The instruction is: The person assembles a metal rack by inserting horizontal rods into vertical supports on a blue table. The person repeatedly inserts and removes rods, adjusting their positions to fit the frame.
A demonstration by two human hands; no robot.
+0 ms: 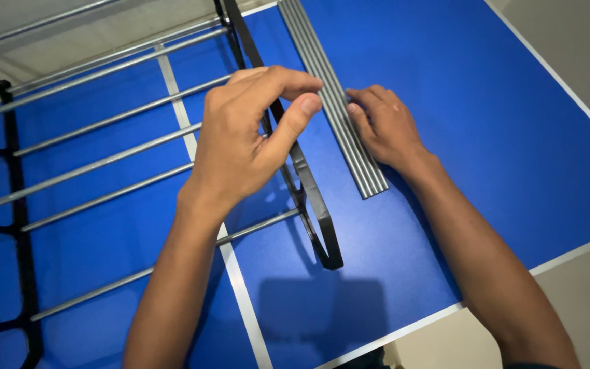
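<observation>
Blue table-tennis table (pixel 500 123) fills the view, white line (pixel 240 287) running down its middle, white edging along its right and near edges, pale grey floor (pixel 568 41) beyond the far-right corner

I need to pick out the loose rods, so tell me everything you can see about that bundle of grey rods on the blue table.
The bundle of grey rods looks like thin metal tubes lying flat, side by side, on the blue table. It runs diagonally from the top edge down to squared-off ends. The right hand rests against it, and the left hand pinches at its edge.
</observation>
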